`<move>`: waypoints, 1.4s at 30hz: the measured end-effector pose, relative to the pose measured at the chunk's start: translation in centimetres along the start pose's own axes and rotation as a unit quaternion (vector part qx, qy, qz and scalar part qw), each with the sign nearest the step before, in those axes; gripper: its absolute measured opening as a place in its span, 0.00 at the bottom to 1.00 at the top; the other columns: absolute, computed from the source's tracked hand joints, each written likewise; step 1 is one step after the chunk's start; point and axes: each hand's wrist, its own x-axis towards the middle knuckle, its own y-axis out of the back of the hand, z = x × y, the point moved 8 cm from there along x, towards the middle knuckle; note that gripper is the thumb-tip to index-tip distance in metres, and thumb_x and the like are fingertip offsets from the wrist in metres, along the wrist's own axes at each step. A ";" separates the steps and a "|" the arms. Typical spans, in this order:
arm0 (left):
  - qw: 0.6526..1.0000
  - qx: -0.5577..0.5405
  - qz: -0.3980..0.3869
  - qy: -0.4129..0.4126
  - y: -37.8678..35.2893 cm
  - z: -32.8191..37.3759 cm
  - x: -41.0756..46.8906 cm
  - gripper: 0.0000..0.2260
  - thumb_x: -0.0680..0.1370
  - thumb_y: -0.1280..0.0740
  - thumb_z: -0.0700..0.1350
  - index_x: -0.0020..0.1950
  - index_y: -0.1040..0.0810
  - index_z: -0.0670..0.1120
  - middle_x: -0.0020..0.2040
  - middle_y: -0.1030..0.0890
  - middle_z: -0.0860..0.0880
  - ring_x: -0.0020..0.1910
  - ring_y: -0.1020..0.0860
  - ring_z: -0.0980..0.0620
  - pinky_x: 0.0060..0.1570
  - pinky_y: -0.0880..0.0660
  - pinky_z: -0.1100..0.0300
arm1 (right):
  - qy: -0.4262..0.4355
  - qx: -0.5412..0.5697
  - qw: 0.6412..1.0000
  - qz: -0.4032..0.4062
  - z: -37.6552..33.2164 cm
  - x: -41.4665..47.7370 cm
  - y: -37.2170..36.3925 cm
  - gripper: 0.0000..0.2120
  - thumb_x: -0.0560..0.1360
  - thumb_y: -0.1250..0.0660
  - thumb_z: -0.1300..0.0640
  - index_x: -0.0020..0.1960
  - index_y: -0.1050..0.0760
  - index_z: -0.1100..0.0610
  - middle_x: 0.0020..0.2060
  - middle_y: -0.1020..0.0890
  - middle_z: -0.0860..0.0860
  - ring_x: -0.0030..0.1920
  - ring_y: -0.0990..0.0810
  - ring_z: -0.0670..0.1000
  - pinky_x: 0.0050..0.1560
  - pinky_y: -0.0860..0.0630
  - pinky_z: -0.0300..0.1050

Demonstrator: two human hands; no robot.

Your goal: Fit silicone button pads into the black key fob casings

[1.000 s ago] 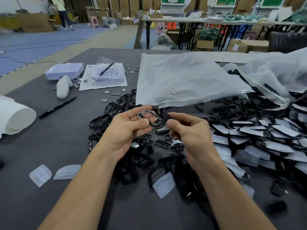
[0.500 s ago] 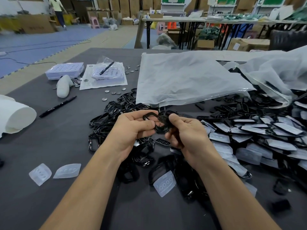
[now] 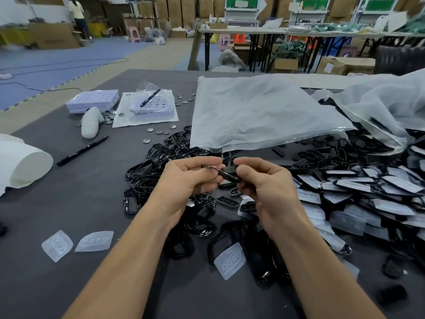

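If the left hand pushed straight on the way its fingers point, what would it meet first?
The left hand pinches the black casing; just beyond it comes the right hand, seemingly almost touching.

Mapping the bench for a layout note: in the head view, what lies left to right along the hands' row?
white roll, pen, left hand, casing, right hand, padded casings

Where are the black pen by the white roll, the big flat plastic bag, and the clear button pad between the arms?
black pen (image 3: 82,150), head view, middle of its barrel.
flat plastic bag (image 3: 259,111), head view, middle of its top.
clear button pad (image 3: 230,260), head view, middle of its face.
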 end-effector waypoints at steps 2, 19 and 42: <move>0.999 -0.008 0.035 0.007 0.4 -0.1 0.0 0.13 0.78 0.29 0.36 0.40 0.10 0.50 0.40 0.12 0.46 0.35 0.14 0.54 0.32 0.20 0.65 | 0.024 0.008 0.998 0.051 -0.5 0.1 1.2 0.11 0.75 0.28 0.71 0.44 0.14 0.56 0.32 0.17 0.52 0.29 0.23 0.47 0.32 0.24 0.36; 0.996 -0.049 0.076 0.022 0.7 -0.7 0.2 0.06 0.82 0.32 0.37 0.49 0.15 0.40 0.40 0.13 0.45 0.36 0.13 0.50 0.32 0.19 0.62 | 0.046 0.016 0.993 0.109 -0.6 0.0 2.2 0.05 0.76 0.27 0.67 0.45 0.16 0.58 0.34 0.14 0.54 0.31 0.18 0.48 0.31 0.24 0.36; 0.998 0.002 0.041 -0.043 -0.4 -0.3 0.1 0.06 0.79 0.30 0.34 0.49 0.13 0.42 0.35 0.14 0.43 0.30 0.17 0.53 0.31 0.22 0.65 | 0.002 0.027 0.999 -0.037 0.1 -0.5 -1.4 0.17 0.76 0.30 0.70 0.34 0.15 0.55 0.31 0.17 0.54 0.30 0.20 0.49 0.32 0.23 0.37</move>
